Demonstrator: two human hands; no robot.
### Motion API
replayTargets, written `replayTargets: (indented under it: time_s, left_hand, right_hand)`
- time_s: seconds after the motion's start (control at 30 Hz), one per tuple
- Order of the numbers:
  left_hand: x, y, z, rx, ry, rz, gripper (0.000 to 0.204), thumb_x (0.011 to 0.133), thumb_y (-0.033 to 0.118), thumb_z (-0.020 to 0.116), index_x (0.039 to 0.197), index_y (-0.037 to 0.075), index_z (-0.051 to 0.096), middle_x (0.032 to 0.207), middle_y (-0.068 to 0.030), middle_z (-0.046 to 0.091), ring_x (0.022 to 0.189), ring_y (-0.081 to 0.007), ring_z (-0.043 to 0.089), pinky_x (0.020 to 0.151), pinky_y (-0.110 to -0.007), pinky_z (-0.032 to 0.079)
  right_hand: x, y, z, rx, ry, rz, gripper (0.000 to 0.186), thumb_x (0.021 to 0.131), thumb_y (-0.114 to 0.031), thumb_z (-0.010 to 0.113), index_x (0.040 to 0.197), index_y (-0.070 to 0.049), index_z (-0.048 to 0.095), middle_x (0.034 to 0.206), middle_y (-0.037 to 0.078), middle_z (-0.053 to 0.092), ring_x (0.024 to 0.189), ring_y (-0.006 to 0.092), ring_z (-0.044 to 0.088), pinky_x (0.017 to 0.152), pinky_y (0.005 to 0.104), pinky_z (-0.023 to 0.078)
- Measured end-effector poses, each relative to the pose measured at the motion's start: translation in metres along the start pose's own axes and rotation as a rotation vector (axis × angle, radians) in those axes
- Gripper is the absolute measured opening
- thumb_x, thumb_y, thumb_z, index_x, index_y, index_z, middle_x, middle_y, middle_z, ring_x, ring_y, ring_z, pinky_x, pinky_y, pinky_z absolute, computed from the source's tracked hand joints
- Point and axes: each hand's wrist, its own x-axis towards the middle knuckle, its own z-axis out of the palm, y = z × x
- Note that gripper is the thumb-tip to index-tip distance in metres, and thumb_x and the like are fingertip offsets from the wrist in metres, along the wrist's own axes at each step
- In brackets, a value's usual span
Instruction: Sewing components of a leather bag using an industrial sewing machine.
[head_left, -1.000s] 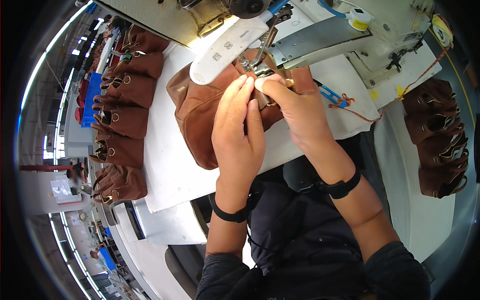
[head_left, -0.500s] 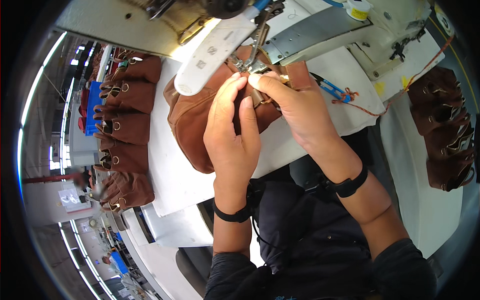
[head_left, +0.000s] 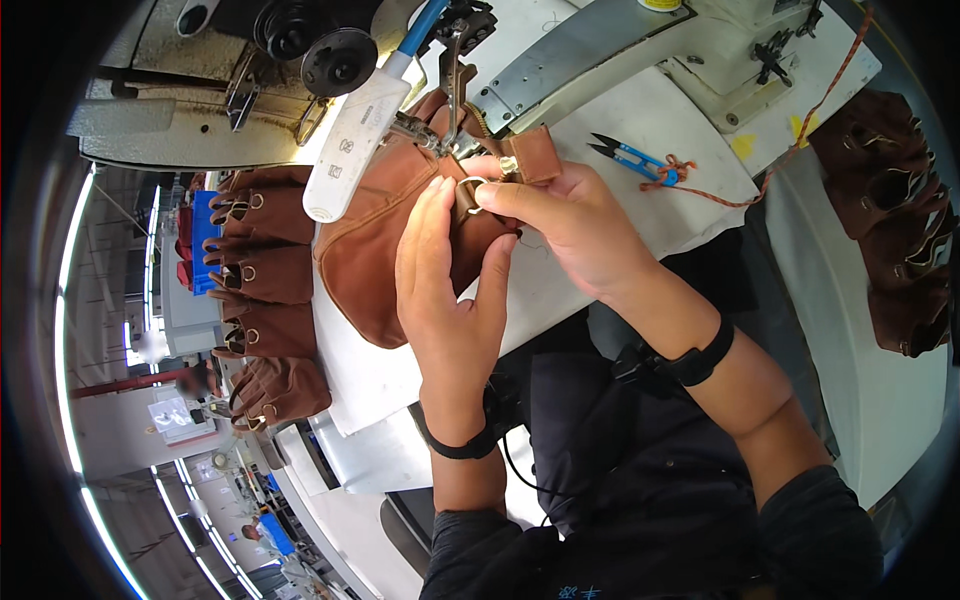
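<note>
A brown leather bag lies on the white table, its upper edge at the presser foot of a sewing machine. My left hand rests along the bag's side with fingers stretched and thumb spread away. From the right, my right hand pinches the bag's edge, thumb beside a small leather loop with a metal ring. A square brown leather piece sticks up behind that hand's fingers, some of which are hidden. The fingertips of both hands are close to the presser foot.
Thread snips with blue handles and an orange cord lie right of the bag. A white machine plate hangs over the bag's left part. Brown bags stand in rows at left and right. The machine's grey arm spans behind.
The view has shifted, showing more of the machine at upper left. My left thumb has swung away from the metal ring and the fingers. My right hand still grips the bag's edge.
</note>
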Motion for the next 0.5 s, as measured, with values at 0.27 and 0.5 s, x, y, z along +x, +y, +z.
replayTargets:
  time_s: [0.27, 0.5]
  left_hand:
    - [0.012, -0.009, -0.013, 0.076, -0.098, 0.123, 0.059, 0.085, 0.010, 0.081, 0.138, 0.001, 0.059, 0.139, -0.0180, 0.062, 0.126, -0.0347, 0.061, 0.107, -0.042, 0.046]
    - [0.022, -0.016, -0.010, 0.010, -0.102, 0.172, 0.061, 0.077, 0.014, 0.087, 0.131, 0.001, 0.063, 0.136, -0.0162, 0.064, 0.124, -0.0341, 0.062, 0.104, -0.043, 0.049]
  right_hand:
    - [0.004, -0.004, 0.000, 0.163, 0.021, 0.171, 0.036, 0.095, -0.023, 0.073, 0.125, -0.003, 0.071, 0.100, -0.001, 0.068, 0.091, 0.0091, 0.060, 0.083, 0.0269, 0.047]
    - [0.001, 0.003, -0.004, 0.273, -0.034, 0.203, 0.037, 0.098, -0.025, 0.069, 0.129, -0.005, 0.068, 0.103, -0.004, 0.066, 0.095, 0.0074, 0.058, 0.086, 0.0269, 0.045]
